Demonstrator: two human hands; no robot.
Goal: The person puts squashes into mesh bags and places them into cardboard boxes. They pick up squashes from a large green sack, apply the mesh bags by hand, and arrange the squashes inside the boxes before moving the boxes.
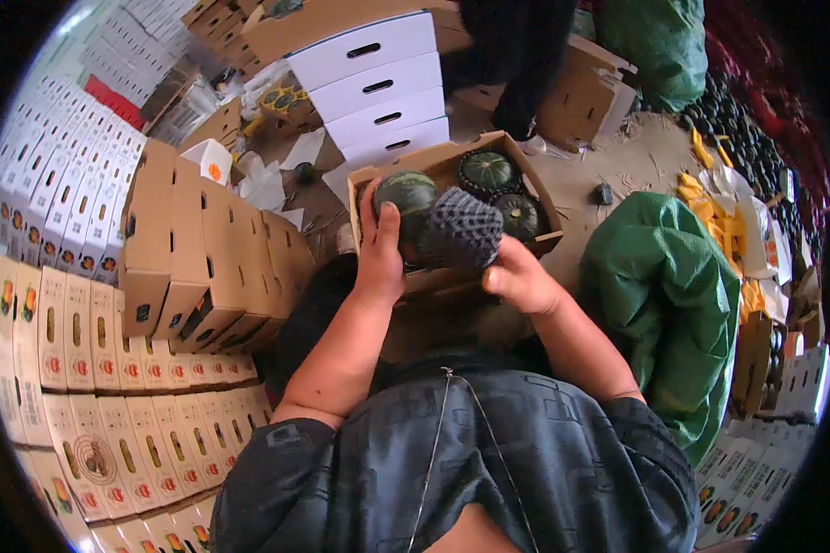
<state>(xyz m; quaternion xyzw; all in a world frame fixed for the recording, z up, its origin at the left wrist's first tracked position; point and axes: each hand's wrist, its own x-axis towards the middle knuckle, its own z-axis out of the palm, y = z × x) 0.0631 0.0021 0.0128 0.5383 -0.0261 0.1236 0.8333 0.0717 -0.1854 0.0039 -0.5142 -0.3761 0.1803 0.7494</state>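
Observation:
A cardboard box [543, 173] lies open before me with dark green squashes inside. My left hand [382, 242] is around the left side of a striped green squash [407, 190], its thumb on the front. Between thumb and fingers my right hand [522, 276] grips a black foam net sleeve [467, 225], which covers the near right part of that squash or sits against it; which one I cannot tell. A netted squash [486, 171] lies at the box's far right, and another squash [519, 216] is nearer, right of the sleeve.
White cartons [380, 83] are stacked beyond the box. Brown cartons [235, 256] stand at the left, with printed boxes [138, 428] below. A green sack [664, 276] lies to the right. Past the box, a person's dark-clothed legs [526, 69] are visible. Many dark squashes [747, 131] are heaped at the far right.

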